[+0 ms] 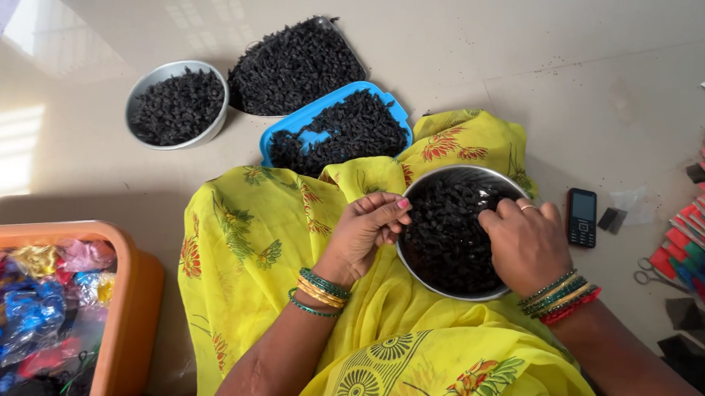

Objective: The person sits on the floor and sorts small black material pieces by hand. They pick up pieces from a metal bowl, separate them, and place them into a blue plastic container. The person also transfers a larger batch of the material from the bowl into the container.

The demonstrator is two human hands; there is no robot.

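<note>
Two hands (367,227) (527,243) at one steel bowl (413,261); three more containers (336,129) beyond.

Steel bowl (410,261): round, shiny rim, resting level on yellow cloth over the lap, centre-right of the frame. Contents: small black pieces (447,235), dark and crinkled, heaped loosely, filling the bowl nearly to its rim; right part of the heap hidden.

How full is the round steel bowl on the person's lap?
Nearly full: small black pieces fill the round steel bowl almost to its rim, and the right hand rests in them.
</note>
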